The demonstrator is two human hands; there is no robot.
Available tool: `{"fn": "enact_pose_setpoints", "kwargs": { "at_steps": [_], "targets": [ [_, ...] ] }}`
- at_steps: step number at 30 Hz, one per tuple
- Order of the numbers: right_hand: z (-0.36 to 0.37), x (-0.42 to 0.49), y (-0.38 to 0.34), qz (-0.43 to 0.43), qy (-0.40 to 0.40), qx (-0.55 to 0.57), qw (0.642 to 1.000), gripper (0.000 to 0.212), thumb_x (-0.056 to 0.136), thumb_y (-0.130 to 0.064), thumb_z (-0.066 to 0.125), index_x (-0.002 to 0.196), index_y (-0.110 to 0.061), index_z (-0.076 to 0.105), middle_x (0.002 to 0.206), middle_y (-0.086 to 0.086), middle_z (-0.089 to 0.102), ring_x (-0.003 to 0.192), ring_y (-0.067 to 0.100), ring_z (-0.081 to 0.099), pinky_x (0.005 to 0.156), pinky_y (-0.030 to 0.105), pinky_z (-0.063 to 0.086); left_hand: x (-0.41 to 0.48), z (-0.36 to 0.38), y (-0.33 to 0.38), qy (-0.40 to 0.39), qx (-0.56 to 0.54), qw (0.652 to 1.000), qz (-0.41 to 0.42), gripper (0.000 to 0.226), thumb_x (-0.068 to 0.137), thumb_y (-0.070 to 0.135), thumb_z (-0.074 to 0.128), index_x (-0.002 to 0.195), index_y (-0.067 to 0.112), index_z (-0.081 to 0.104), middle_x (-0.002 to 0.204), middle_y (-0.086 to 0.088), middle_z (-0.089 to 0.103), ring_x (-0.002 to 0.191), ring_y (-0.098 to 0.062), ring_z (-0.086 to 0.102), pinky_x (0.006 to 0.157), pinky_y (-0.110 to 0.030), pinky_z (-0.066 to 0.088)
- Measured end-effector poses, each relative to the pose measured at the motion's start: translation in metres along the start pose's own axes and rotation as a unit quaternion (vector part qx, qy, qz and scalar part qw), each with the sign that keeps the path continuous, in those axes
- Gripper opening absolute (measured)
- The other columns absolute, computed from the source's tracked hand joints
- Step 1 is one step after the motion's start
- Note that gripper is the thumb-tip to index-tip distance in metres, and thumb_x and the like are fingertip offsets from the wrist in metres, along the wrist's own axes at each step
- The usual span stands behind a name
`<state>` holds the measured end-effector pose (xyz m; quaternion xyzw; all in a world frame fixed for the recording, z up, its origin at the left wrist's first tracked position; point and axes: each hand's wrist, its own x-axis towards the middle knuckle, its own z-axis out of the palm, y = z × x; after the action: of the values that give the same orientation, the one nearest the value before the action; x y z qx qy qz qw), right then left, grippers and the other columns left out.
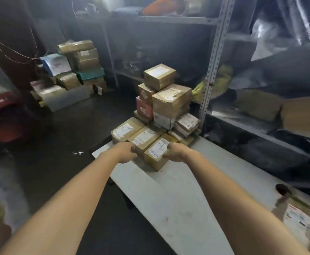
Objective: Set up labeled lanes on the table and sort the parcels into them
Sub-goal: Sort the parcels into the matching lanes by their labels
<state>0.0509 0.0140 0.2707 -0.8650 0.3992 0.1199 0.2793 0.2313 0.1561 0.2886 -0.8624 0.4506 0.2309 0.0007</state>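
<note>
Cardboard parcel [157, 154] on white table [169, 199] in grip of right hand [175, 152]; curled fingers [133, 149] of left hand [126, 153] beside it, hold unclear.

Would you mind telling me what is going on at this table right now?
A person is reaching with both hands into a pile of parcels at the far end of the white table. The right hand grips the nearest box by its side. The left hand is curled beside that box; whether it grips is unclear. No lane labels show yet.
</note>
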Motion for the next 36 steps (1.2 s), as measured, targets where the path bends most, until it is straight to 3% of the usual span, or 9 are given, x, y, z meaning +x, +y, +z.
{"fn": "enact_pose_setpoints", "kwargs": {
  "at_steps": [2, 5, 10, 17, 22, 27, 30, 33, 36],
  "targets": [
    [0.006, 0.026, 0.005, 0.015, 0.010, 0.018, 1.000, 0.051, 0.093, -0.047, 0.057, 0.134, -0.015, 0.055, 0.129, 0.004, 0.061, 0.107, 0.024, 0.055, 0.084, 0.033, 0.045, 0.031, 0.000, 0.003, -0.003, 0.006, 1.000, 0.018, 0.045, 0.098, 0.038, 0.052, 0.140, 0.021, 0.050, 0.137, -0.003, 0.056, 0.121, -0.025, 0.053, 0.096, -0.037, 0.047],
    [0.022, 0.062, 0.019, 0.056, 0.010, 0.053, 0.997, 0.058, 0.088, -0.056, 0.055, 0.136, -0.024, 0.054, 0.132, 0.001, 0.062, 0.113, 0.026, 0.058, 0.093, 0.038, 0.050, 0.074, 0.009, 0.007, -0.025, -0.019, 0.999, 0.034, 0.045, 0.098, 0.037, 0.053, 0.140, 0.020, 0.050, 0.136, -0.004, 0.057, 0.119, -0.025, 0.055, 0.099, -0.040, 0.048],
    [0.043, 0.098, 0.024, 0.141, 0.050, 0.176, 0.973, 0.045, 0.095, -0.037, 0.056, 0.134, -0.015, 0.056, 0.133, 0.006, 0.061, 0.119, 0.028, 0.057, 0.096, 0.038, 0.048, 0.156, 0.033, 0.008, -0.049, -0.061, 0.994, 0.072, 0.044, 0.098, 0.034, 0.054, 0.139, 0.022, 0.050, 0.130, -0.006, 0.060, 0.113, -0.025, 0.057, 0.097, -0.038, 0.049],
    [0.073, 0.172, 0.021, 0.251, 0.127, 0.325, 0.903, 0.048, 0.098, -0.036, 0.059, 0.141, -0.017, 0.048, 0.139, 0.009, 0.058, 0.126, 0.028, 0.054, 0.100, 0.037, 0.046, 0.258, 0.067, 0.010, -0.062, -0.147, 0.979, 0.130, 0.047, 0.095, 0.027, 0.056, 0.141, 0.018, 0.048, 0.127, -0.007, 0.060, 0.094, -0.022, 0.060, 0.084, -0.036, 0.052],
    [0.084, 0.208, 0.018, 0.303, 0.160, 0.396, 0.852, 0.049, 0.098, -0.030, 0.060, 0.142, -0.017, 0.044, 0.137, 0.008, 0.060, 0.122, 0.029, 0.058, 0.103, 0.041, 0.047, 0.297, 0.084, 0.017, -0.098, -0.160, 0.968, 0.164, 0.048, 0.097, 0.027, 0.057, 0.143, 0.020, 0.045, 0.129, -0.004, 0.061, 0.101, -0.024, 0.062, 0.081, -0.037, 0.053],
    [0.096, 0.226, 0.029, 0.359, 0.210, 0.446, 0.793, 0.073, 0.095, -0.028, 0.065, 0.154, -0.016, 0.024, 0.132, 0.012, 0.062, 0.118, 0.032, 0.062, 0.101, 0.045, 0.050, 0.314, 0.090, 0.028, -0.140, -0.133, 0.968, 0.162, 0.060, 0.097, 0.026, 0.058, 0.151, 0.012, 0.035, 0.141, -0.013, 0.053, 0.120, -0.031, 0.057, 0.099, -0.037, 0.048],
    [0.104, 0.226, 0.039, 0.362, 0.207, 0.470, 0.778, 0.065, 0.092, -0.024, 0.067, 0.149, -0.015, 0.036, 0.132, 0.010, 0.063, 0.115, 0.029, 0.064, 0.099, 0.046, 0.053, 0.322, 0.098, 0.032, -0.170, -0.142, 0.962, 0.161, 0.058, 0.095, 0.029, 0.061, 0.147, 0.018, 0.037, 0.137, -0.013, 0.055, 0.114, -0.031, 0.060, 0.095, -0.044, 0.053],
    [0.112, 0.224, 0.044, 0.358, 0.205, 0.508, 0.756, 0.060, 0.090, -0.022, 0.070, 0.143, -0.021, 0.041, 0.130, 0.008, 0.063, 0.111, 0.029, 0.066, 0.094, 0.048, 0.056, 0.315, 0.100, 0.034, -0.200, -0.203, 0.950, 0.130, 0.062, 0.097, 0.016, 0.059, 0.150, 0.023, 0.027, 0.134, -0.009, 0.058, 0.105, -0.028, 0.064, 0.081, -0.041, 0.058],
    [0.119, 0.221, 0.043, 0.356, 0.218, 0.533, 0.736, 0.060, 0.088, -0.020, 0.072, 0.140, -0.025, 0.042, 0.129, 0.008, 0.064, 0.108, 0.029, 0.067, 0.092, 0.048, 0.058, 0.311, 0.104, 0.028, -0.215, -0.245, 0.938, 0.117, 0.067, 0.096, 0.008, 0.061, 0.149, 0.026, 0.024, 0.133, -0.006, 0.059, 0.106, -0.029, 0.065, 0.086, -0.047, 0.058]
  ]
}}
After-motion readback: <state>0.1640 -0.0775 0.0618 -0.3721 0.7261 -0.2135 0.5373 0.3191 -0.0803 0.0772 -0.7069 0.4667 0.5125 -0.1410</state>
